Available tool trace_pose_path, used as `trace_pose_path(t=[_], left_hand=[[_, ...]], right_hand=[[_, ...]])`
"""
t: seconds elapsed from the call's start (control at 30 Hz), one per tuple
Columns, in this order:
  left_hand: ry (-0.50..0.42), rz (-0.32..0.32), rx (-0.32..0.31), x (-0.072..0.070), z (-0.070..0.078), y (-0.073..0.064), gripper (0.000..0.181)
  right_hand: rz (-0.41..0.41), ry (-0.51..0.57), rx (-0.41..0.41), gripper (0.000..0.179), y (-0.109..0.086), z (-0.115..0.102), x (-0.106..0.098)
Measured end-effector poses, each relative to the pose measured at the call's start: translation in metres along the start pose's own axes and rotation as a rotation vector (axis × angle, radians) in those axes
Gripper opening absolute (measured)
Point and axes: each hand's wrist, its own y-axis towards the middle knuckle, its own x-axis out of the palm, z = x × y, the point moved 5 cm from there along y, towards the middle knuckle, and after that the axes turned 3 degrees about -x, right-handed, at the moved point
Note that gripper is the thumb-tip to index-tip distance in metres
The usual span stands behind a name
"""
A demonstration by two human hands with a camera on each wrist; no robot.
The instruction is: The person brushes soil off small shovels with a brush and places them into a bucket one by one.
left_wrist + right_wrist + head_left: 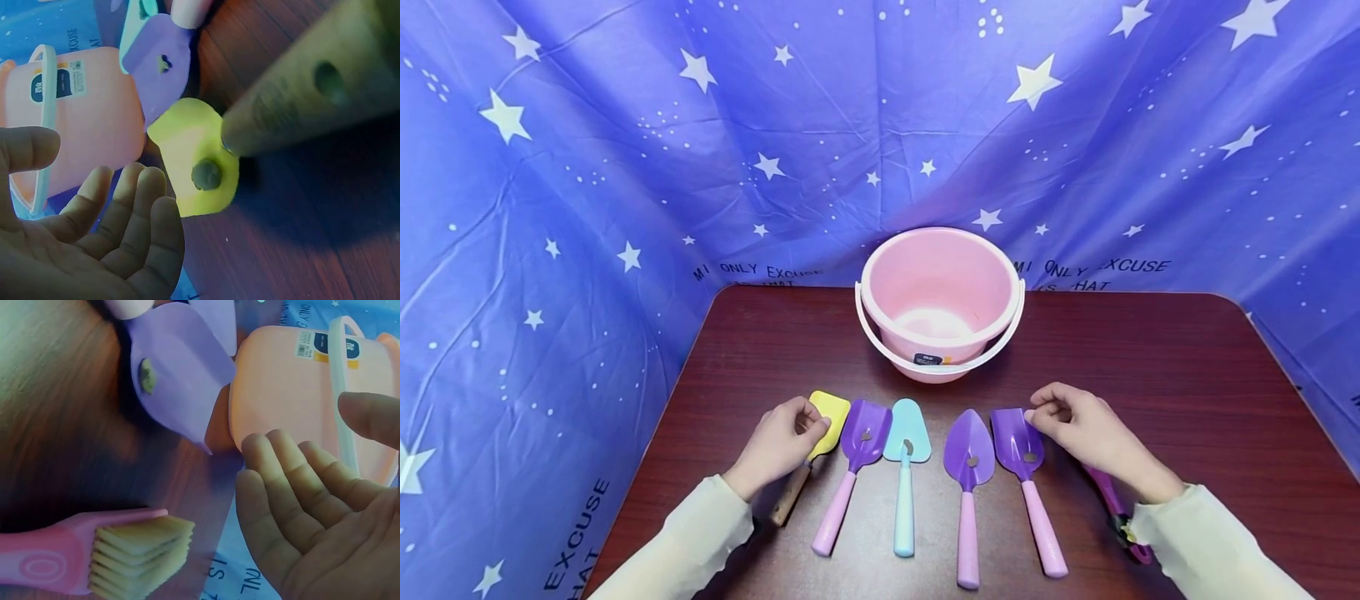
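My left hand [777, 443] hovers above a yellow toy shovel [833, 408] with a wooden handle [792, 498]. In the left wrist view its fingers [128, 219] are loosely bent and hold nothing. My right hand [1093, 429] is beside the top of a purple square-bladed shovel [1015, 429] with a pink handle. Its relaxed fingers [290, 481] are empty too. Under the right forearm lies a pink brush [53, 559] with pale bristles, partly hidden in the head view. Between the hands lie another purple shovel [859, 427], a turquoise spade [907, 423] and a pointed purple trowel [967, 437].
A pink bucket [895, 346] stands behind the tools near the back of the dark red wooden table [760, 342]. Its white handle [880, 340] hangs down at the front. A blue star-printed curtain [820, 100] closes off the back and sides.
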Motion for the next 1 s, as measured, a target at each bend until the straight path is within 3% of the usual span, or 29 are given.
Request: trace_pose_path(t=[0.43, 0.83, 1.0], left_hand=[[0.258, 0.049, 0.018, -0.004, -0.011, -0.003, 0.016], [0.326, 0.024, 0.025, -0.006, -0.017, -0.009, 0.02], [0.332, -0.004, 0.001, -0.005, -0.023, -0.014, 0.022]], right_hand=[[0.008, -0.114, -0.01, 0.026, -0.011, 0.003, -0.003], [-0.004, -0.224, 0.02, 0.027, -0.023, 0.012, -0.012], [0.003, -0.245, 0.012, 0.029, -0.029, 0.017, -0.013]])
